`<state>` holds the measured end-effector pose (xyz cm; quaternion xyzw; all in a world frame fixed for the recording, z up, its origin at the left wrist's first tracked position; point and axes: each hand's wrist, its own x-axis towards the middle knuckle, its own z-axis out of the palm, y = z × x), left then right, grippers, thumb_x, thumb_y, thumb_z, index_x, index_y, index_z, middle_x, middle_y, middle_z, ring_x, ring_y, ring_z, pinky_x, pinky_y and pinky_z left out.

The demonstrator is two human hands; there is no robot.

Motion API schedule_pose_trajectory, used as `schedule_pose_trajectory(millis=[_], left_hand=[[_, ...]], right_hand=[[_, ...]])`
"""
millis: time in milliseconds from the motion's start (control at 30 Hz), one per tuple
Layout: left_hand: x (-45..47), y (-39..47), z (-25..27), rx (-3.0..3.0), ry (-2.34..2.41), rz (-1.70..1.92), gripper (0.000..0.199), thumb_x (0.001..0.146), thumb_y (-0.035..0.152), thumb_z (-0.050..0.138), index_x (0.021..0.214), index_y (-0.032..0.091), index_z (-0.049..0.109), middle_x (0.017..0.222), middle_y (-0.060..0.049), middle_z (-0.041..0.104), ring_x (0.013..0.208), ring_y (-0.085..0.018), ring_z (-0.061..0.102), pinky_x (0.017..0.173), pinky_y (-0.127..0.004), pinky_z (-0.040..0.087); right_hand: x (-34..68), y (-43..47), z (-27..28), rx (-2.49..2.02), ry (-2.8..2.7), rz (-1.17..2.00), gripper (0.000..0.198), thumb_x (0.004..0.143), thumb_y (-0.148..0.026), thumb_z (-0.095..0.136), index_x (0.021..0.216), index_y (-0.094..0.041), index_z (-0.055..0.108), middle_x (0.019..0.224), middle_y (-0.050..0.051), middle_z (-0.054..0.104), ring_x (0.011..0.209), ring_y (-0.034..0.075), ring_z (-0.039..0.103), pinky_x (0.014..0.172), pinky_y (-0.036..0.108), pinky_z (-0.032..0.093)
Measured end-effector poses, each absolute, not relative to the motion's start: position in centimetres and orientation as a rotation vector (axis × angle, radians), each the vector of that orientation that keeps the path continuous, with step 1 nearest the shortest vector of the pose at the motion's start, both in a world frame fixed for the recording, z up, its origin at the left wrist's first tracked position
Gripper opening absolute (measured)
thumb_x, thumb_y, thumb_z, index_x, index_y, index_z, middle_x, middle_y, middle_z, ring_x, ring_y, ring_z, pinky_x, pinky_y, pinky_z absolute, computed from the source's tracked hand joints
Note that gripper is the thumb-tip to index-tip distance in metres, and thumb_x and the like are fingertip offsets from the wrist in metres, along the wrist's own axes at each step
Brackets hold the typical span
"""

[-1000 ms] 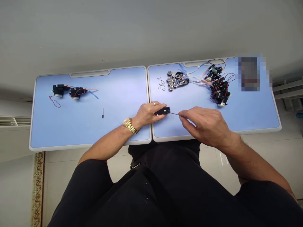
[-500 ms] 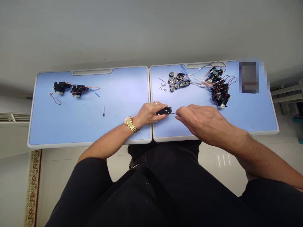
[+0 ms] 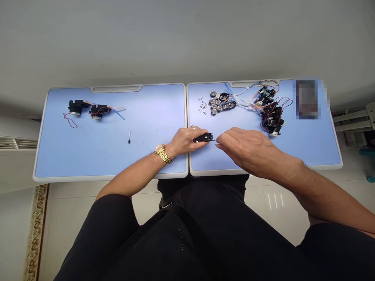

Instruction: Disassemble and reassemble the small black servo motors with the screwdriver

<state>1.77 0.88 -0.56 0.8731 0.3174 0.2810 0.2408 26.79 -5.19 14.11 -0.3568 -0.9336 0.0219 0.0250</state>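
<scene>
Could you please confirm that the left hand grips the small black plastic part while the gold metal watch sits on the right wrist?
Not quite: the head view shows the gold metal watch on the left wrist. The left hand does grip the small black plastic part.

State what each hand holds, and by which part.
Left hand: small black boxy plastic-looking unit, by its left end. Right hand: thin dark strand, by its right part.

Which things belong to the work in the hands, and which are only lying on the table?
In the work:
black part, in the left hand
thin wire-like piece, pinched by the right hand

Seemingly just lying there:
small black-handled tool
screw-like pieces
round metal parts
wired black assemblies
pixelated object
</scene>
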Motion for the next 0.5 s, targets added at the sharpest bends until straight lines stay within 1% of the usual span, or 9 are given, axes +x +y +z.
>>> schedule_pose_trajectory(millis=[133, 200, 267, 333, 433, 500], left_hand=[[1.7, 0.9, -0.4, 2.367, 0.863, 0.743, 0.027, 0.108, 0.043, 0.068, 0.123, 0.024, 0.079, 0.093, -0.001, 0.082, 0.077, -0.013, 0.073, 0.069, -0.025, 0.052], [1.7, 0.9, -0.3, 2.366, 0.848, 0.747, 0.028, 0.108, 0.044, 0.069, 0.125, 0.023, 0.079, 0.091, -0.001, 0.082, 0.077, -0.014, 0.073, 0.069, -0.025, 0.052], [1.6, 0.9, -0.3, 2.365, 0.842, 0.751, 0.03, 0.108, 0.045, 0.069, 0.126, 0.023, 0.079, 0.091, -0.001, 0.082, 0.077, -0.014, 0.073, 0.07, -0.025, 0.053], [1.6, 0.9, -0.2, 2.363, 0.852, 0.751, 0.029, 0.108, 0.045, 0.069, 0.126, 0.023, 0.079, 0.091, -0.001, 0.082, 0.077, -0.014, 0.072, 0.071, -0.025, 0.053], [1.7, 0.9, -0.2, 2.35, 0.864, 0.752, 0.027, 0.108, 0.043, 0.068, 0.123, 0.024, 0.08, 0.089, 0.0, 0.081, 0.076, -0.014, 0.071, 0.07, -0.026, 0.053], [1.8, 0.9, -0.2, 2.339, 0.859, 0.757, 0.026, 0.107, 0.042, 0.067, 0.121, 0.024, 0.08, 0.089, 0.0, 0.08, 0.075, -0.013, 0.07, 0.07, -0.025, 0.053]], right_hand=[[26.7, -5.0, 13.4, -1.147, -2.795, -0.126, 0.042, 0.12, -0.037, 0.044, 0.085, -0.02, 0.059, 0.065, 0.0, 0.055, 0.061, 0.016, 0.044, 0.061, 0.033, 0.02], [26.4, -4.9, 13.5, -1.217, -2.772, -0.194, 0.05, 0.121, -0.045, 0.042, 0.081, -0.021, 0.059, 0.061, 0.0, 0.054, 0.057, 0.016, 0.043, 0.059, 0.033, 0.017], [26.2, -4.9, 14.0, -1.264, -2.76, -0.225, 0.054, 0.121, -0.049, 0.041, 0.078, -0.021, 0.058, 0.06, 0.001, 0.055, 0.058, 0.016, 0.045, 0.058, 0.034, 0.015], [26.0, -4.8, 14.4, -1.281, -2.768, -0.198, 0.051, 0.121, -0.046, 0.041, 0.081, -0.021, 0.06, 0.065, 0.003, 0.06, 0.063, 0.018, 0.05, 0.059, 0.034, 0.016], [26.2, -4.8, 14.5, -1.236, -2.795, -0.079, 0.037, 0.119, -0.03, 0.041, 0.094, -0.019, 0.065, 0.083, 0.008, 0.069, 0.077, 0.021, 0.057, 0.062, 0.033, 0.024], [26.6, -4.7, 14.2, -1.15, -2.802, -0.025, 0.03, 0.117, -0.021, 0.041, 0.101, -0.018, 0.066, 0.09, 0.009, 0.071, 0.083, 0.021, 0.059, 0.065, 0.032, 0.028]])
